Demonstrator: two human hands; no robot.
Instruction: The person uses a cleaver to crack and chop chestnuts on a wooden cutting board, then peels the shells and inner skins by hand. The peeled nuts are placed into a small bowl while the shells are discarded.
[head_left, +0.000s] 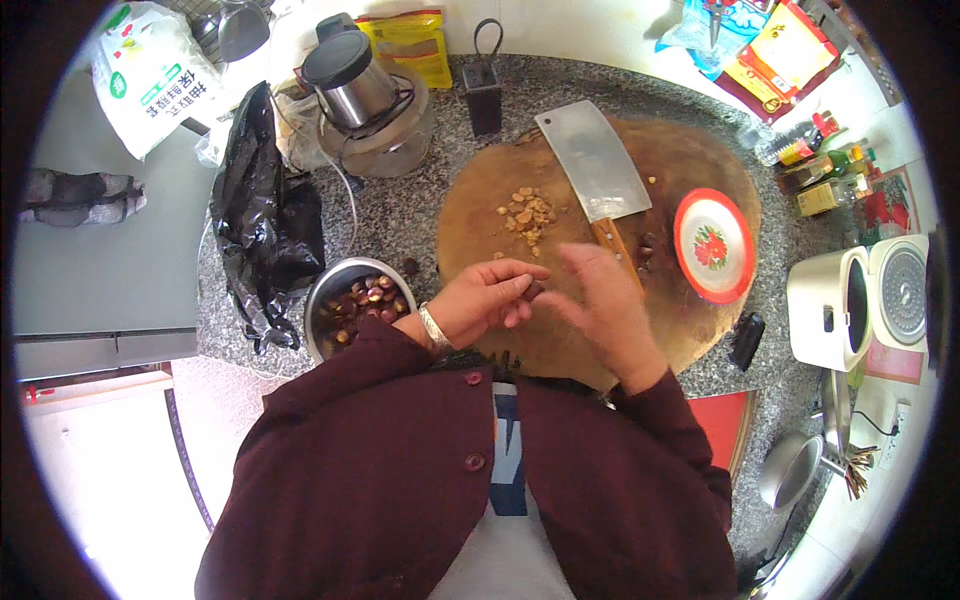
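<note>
Between the fingertips of my left hand (487, 296) is a dark brown chestnut (533, 290), held over the wooden chopping board (686, 337). My right hand (604, 307) is blurred, just right of it, thumb near the chestnut and fingers apart. Beyond my hands lies a small heap of pale nut pieces (527, 212). A cleaver (596, 161) rests on the board, its wooden handle partly behind my right hand. Dark shell pieces (646, 246) lie between the handle and a red-rimmed enamel plate (714, 246). Left of the board stands a metal bowl (312, 300) of chestnuts, partly under my left sleeve.
A black plastic bag (259, 217) lies left on the granite counter (382, 217). Behind it stands a food chopper (356, 94). A dark holder (482, 97) stands behind the board. Bottles (825, 176), an open rice cooker (829, 307) and a metal pot (791, 471) are at right.
</note>
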